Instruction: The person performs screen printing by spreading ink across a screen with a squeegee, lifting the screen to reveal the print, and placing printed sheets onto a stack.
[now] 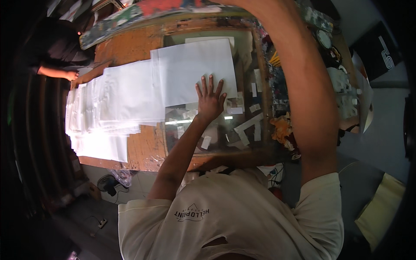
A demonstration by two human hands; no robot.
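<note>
My left hand (211, 102) lies flat with fingers spread on the lower right part of a white sheet (188, 65). That sheet rests on a glass panel (216, 138) set into the wooden table (145, 145). To its left, a long row of overlapping white sheets (128, 89) fans out toward the table's left end. My right arm (310, 86) reaches up and over to the top edge of the picture, where the hand is cut off. Beyond the sheets, a paint-smeared board or frame (125, 27) runs along the far side.
Tape scraps (247, 132) stick to the glass. A crumpled orange rag (281, 129) and plastic bottles (346, 99) are on the right. At the far left is another person's hand (71, 75), near the sheets. A small fan (107, 184) stands on the floor below the table.
</note>
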